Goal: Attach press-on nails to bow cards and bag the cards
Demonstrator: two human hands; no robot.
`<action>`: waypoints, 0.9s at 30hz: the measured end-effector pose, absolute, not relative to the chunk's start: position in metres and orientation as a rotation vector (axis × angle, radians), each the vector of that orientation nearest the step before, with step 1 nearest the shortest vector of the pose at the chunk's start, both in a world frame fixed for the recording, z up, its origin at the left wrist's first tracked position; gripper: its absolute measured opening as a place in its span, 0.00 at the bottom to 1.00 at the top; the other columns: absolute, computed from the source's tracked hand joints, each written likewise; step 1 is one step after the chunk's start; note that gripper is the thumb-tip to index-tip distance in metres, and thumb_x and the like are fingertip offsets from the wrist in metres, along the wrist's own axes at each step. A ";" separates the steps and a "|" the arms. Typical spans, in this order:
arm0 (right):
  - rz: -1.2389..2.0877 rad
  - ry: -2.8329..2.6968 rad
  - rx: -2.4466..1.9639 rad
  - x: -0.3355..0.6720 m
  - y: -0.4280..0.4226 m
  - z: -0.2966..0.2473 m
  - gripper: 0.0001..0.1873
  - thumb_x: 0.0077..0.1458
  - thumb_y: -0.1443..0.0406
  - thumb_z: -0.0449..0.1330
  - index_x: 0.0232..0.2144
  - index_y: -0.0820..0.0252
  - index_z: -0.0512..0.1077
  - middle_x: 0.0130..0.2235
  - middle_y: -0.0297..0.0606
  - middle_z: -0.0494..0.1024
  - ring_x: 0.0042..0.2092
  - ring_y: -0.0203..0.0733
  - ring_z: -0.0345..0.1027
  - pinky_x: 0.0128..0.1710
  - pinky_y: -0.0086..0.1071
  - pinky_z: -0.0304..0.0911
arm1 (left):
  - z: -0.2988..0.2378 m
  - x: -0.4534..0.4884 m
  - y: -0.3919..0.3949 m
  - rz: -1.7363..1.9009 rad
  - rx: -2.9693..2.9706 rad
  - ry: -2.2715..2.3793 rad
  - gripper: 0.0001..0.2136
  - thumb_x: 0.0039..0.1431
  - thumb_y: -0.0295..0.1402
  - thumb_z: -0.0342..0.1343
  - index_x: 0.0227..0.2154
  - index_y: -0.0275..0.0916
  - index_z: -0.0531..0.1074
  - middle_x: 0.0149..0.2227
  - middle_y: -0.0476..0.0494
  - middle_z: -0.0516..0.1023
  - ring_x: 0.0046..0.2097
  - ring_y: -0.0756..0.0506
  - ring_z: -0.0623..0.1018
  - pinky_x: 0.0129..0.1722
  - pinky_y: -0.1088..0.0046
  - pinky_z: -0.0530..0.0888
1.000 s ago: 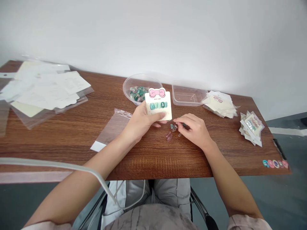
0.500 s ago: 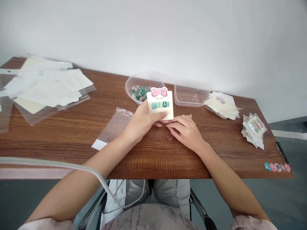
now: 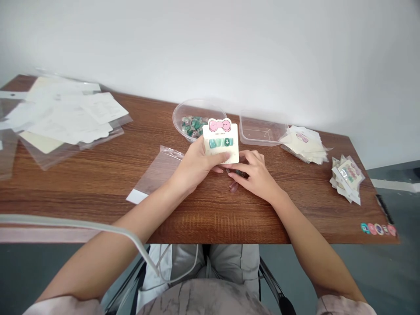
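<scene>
My left hand [image 3: 198, 162] grips a white display card [image 3: 233, 151] with its thumb across the lower front. The card has a pink bow at the top and a row of green press-on nails [image 3: 221, 142] stuck across it. My right hand [image 3: 254, 173] is low at the card's lower right corner. Its thumb and index finger pinch a small, shiny press-on nail [image 3: 227, 171], partly hidden by the fingertips. Loose pinkish nails [image 3: 233, 187] lie on the table under that hand, with darker pieces partly covered by its fingers.
A round clear bowl [image 3: 177, 117] with green nails and a rectangular clear tray [image 3: 251, 141] stand at the back. Bow cards [image 3: 303, 142] and packed cards [image 3: 349, 175] are on the right. A clear bag [image 3: 157, 170] and papers [image 3: 68, 113] lie left; a white cable [image 3: 98, 225] crosses in front.
My right hand's fingers have shifted and lifted slightly, uncovering darker pieces beneath them. A small nail now shows at the fingertips. My left hand keeps the card nearly still.
</scene>
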State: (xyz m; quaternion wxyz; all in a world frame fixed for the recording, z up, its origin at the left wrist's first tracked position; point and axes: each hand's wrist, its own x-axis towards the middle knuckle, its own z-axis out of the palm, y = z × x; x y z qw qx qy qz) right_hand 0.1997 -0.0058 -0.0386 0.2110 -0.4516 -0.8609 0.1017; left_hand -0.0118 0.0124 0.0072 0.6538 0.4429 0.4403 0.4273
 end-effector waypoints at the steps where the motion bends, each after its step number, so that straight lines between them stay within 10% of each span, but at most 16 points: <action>1: 0.296 -2.389 -1.267 0.199 -0.005 -0.039 0.10 0.66 0.61 0.63 0.47 0.46 0.81 0.52 0.41 0.76 0.54 0.52 0.66 0.55 0.51 0.60 | 0.007 -0.012 0.013 0.969 1.006 0.998 0.22 0.50 0.33 0.71 0.48 0.37 0.71 0.43 0.41 0.84 0.38 0.45 0.82 0.29 0.76 0.76; 13: 0.186 -2.118 -1.181 0.208 -0.008 -0.028 0.03 0.64 0.63 0.64 0.40 0.51 0.80 0.42 0.39 0.81 0.45 0.48 0.75 0.47 0.48 0.70 | 0.005 -0.011 0.012 0.914 1.016 0.992 0.24 0.51 0.34 0.71 0.50 0.37 0.71 0.40 0.41 0.85 0.34 0.44 0.84 0.30 0.74 0.77; 27: 0.160 -1.991 -1.034 0.201 -0.022 -0.025 0.08 0.64 0.67 0.65 0.43 0.49 0.79 0.56 0.40 0.81 0.52 0.46 0.81 0.50 0.44 0.81 | 0.001 -0.005 0.007 0.826 1.104 1.006 0.25 0.51 0.34 0.70 0.52 0.35 0.73 0.45 0.39 0.84 0.37 0.46 0.82 0.26 0.78 0.75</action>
